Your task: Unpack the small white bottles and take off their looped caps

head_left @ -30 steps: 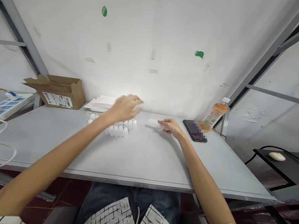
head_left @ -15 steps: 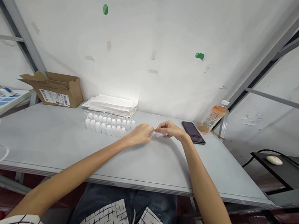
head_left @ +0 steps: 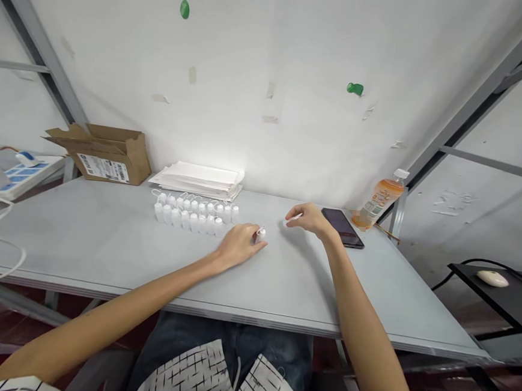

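Note:
My left hand (head_left: 238,246) is closed on a small white bottle (head_left: 260,236), upright between thumb and fingers, low over the table or touching it; I cannot tell which. A thin cord loop shows at its top. Right of it, my right hand (head_left: 310,219) pinches a small translucent white piece (head_left: 288,222) between thumb and fingertips, mostly hidden, so its kind is unclear. To the left of my left hand, several similar white bottles (head_left: 185,219) stand upright in two rows, many with white cord loops at their tops.
Behind the bottles lies a stack of white paper (head_left: 199,180), beside an open cardboard box (head_left: 110,153). A phone (head_left: 343,228) and a bottle of orange drink (head_left: 382,199) are at the right of the grey table (head_left: 116,250). A power strip (head_left: 27,174) sits far left.
My hands were together and have drawn apart. The white bottle now shows upright in my left hand. The clear elongated piece seen at my right hand before is now mostly hidden.

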Motion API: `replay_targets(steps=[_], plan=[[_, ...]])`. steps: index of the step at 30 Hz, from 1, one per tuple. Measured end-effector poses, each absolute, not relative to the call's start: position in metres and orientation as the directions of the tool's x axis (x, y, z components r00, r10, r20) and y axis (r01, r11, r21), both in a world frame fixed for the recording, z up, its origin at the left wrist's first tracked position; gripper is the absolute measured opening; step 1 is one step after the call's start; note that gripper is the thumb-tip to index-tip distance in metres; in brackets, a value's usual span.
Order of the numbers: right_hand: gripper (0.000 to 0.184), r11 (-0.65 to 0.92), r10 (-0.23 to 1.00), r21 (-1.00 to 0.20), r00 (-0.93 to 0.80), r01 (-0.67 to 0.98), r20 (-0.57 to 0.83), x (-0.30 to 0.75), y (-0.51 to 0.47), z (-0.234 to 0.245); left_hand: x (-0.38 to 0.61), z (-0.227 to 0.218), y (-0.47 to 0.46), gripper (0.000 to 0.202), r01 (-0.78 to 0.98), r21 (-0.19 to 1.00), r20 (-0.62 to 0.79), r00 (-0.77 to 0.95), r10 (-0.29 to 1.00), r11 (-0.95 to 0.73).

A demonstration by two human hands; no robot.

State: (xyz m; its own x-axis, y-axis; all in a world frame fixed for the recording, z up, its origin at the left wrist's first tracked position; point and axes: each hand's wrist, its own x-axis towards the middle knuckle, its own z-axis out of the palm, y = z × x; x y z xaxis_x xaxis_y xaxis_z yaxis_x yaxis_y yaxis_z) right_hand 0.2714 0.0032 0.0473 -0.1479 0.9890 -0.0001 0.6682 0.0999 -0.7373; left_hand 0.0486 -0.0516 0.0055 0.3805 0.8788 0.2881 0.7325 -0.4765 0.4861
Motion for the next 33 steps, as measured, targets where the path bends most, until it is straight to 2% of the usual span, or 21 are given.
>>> replay_targets(steps=[2, 5, 10, 13, 17, 23, 30, 33], plan=[[0.011, 0.137, 0.984, -0.640, -0.176, 0.756, 0.003, 0.264, 0.004, 0.044, 0.043, 0.004, -0.054, 0.023, 0.774, 0.422, 0.290, 0.379, 0.879, -0.472], [0.023, 0.158, 0.979, -0.539, -0.204, 0.828, -0.027, 0.253, 0.003, 0.040, 0.038, 0.002, -0.055, 0.030, 0.838, 0.357, 0.250, 0.340, 0.907, -0.413], [0.047, 0.206, 0.969, -0.519, -0.248, 0.830, -0.012, 0.240, -0.004, 0.041, 0.036, 0.005, -0.056, 0.041, 0.921, 0.239, 0.189, 0.268, 0.945, -0.309], [0.055, 0.224, 0.962, -0.552, -0.273, 0.804, -0.008, 0.233, -0.009, 0.041, 0.035, 0.008, -0.059, 0.046, 0.946, 0.167, 0.178, 0.248, 0.952, -0.278], [0.061, 0.302, 0.929, -0.630, -0.370, 0.716, 0.024, 0.222, -0.015, 0.038, 0.031, 0.009, -0.061, 0.054, 0.952, 0.131, 0.176, 0.252, 0.952, -0.276], [0.055, 0.365, 0.896, -0.692, -0.436, 0.623, 0.080, 0.208, -0.018, 0.029, 0.022, 0.007, -0.061, 0.052, 0.957, 0.127, 0.181, 0.237, 0.954, -0.262], [0.049, 0.317, 0.872, -0.798, -0.489, 0.513, 0.032, 0.203, -0.016, 0.023, 0.018, -0.003, -0.063, 0.050, 0.912, 0.150, 0.211, 0.348, 0.913, -0.382], [0.049, 0.253, 0.842, -0.857, -0.539, 0.449, -0.034, 0.204, -0.018, 0.026, 0.014, -0.003, -0.068, 0.051, 0.883, 0.167, 0.323, 0.372, 0.870, -0.439]])
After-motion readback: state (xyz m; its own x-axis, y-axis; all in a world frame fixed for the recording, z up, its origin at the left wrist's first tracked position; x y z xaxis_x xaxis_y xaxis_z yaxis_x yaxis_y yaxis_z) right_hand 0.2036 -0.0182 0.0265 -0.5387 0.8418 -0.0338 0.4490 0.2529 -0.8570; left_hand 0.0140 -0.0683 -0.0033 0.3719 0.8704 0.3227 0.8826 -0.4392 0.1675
